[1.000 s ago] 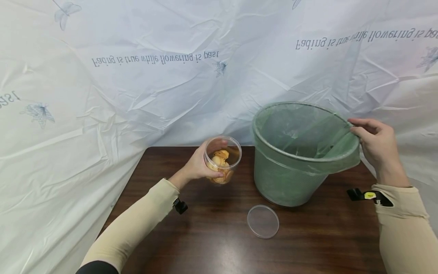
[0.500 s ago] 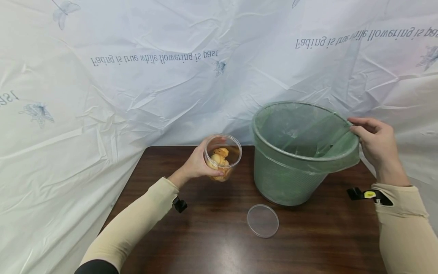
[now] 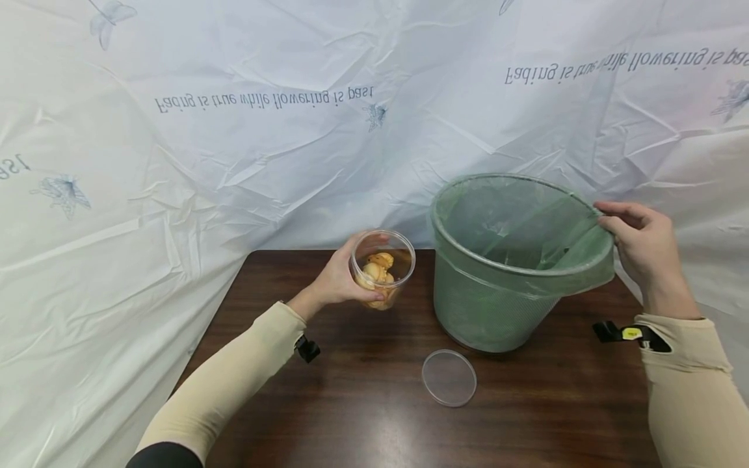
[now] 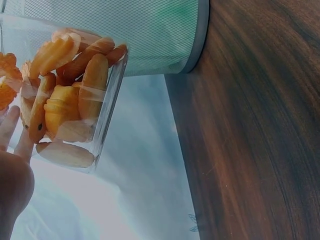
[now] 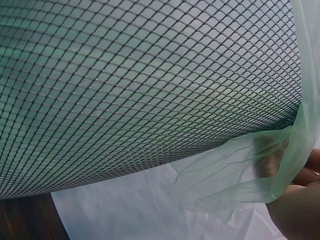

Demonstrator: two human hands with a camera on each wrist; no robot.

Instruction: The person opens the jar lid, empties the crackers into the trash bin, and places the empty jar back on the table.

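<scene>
left hand (image 3: 339, 281) curled round clear jar of orange snacks (image 3: 382, 269), held tilted above table (image 3: 363, 403) far edge | right hand (image 3: 640, 244) pinches bin liner (image 3: 585, 260) at mesh bin (image 3: 497, 305) rim | clear lid (image 3: 449, 377) flat on table, before bin

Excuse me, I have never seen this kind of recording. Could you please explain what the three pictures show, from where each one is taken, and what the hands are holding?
There is no machine here: a person works with two bare hands and wears three cameras. The wide picture comes from a camera on the head, looking down at a dark wooden table. The other two come from cameras on the wrists, very close to each hand's work.

The left hand holds a clear open jar with orange-yellow snack pieces inside, lifted off the table and tilted. The right hand grips the rim of a green mesh bin, at the thin green bag that lines it. The bin leans toward the jar.

A round clear lid lies flat on the table in front of the bin. A crumpled white printed sheet hangs behind.
</scene>
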